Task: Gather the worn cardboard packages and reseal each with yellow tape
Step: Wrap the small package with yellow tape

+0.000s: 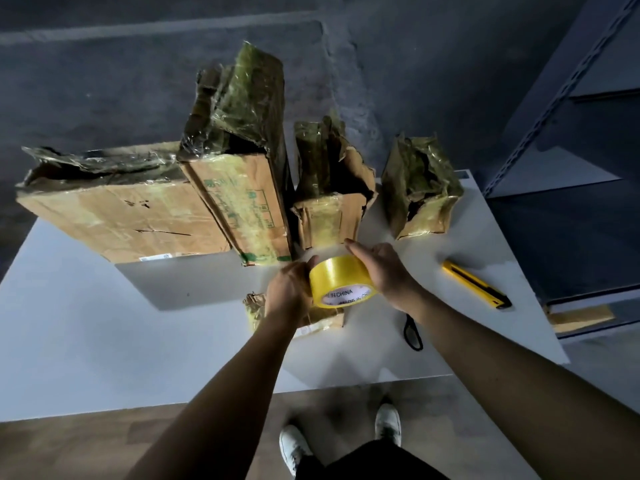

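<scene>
Left hand point(289, 292) grips the yellow tape roll point(337, 277) at 9 o'clock; right hand point(382, 271) presses nearly straight fingers point(356, 251) at 3 o'clock.

- A single view, worn on the person's head, looks forward and steeply down onto a white table point(86, 323).
- The lens is wide-angle: the table edges splay outward and the tall packages lean away from the centre.
- The forearms enter from 5 and 7 o'clock. The left hand point(289, 292) grips the yellow tape roll point(341, 282) and the right hand point(384, 271) lies on it, just below frame centre, nearest the lens.
- The cardboard packages point(138, 209) stand farther off, in a row from 9 to 2 o'clock along the table's far side.
- The white shoes point(388, 422) show at 6 o'clock, past the near table edge.
- Metal shelving point(554, 116) fills 2 to 3 o'clock.
</scene>
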A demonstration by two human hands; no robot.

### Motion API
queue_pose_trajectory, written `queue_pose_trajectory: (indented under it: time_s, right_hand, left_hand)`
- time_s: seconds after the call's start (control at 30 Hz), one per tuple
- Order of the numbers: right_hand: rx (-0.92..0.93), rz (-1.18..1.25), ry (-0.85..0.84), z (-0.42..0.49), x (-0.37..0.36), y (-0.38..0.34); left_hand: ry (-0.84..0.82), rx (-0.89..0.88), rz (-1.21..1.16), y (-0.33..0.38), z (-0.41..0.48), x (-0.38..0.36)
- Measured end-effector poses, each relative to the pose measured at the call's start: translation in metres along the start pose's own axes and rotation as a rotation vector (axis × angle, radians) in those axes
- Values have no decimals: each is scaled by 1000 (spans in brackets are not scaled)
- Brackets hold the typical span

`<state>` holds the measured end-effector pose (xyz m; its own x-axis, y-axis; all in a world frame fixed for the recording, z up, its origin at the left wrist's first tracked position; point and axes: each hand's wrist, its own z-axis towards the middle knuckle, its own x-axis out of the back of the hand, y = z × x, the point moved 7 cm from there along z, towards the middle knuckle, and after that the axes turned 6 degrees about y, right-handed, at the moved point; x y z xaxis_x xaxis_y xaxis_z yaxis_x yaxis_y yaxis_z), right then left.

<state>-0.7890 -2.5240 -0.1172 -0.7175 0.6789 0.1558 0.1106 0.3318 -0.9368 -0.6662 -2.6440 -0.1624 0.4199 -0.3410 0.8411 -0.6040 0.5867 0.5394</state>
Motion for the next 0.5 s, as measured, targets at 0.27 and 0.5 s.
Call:
queue_pose_trajectory:
  time_s: [0.27,0.5]
  right_hand:
    - [-13,-52,35,7,8,-13]
    - [-73,-208,169,19,41,22]
  left_hand:
    - [-47,36,181,-4,1,-1]
    - [-17,105,117,-6,4,-3]
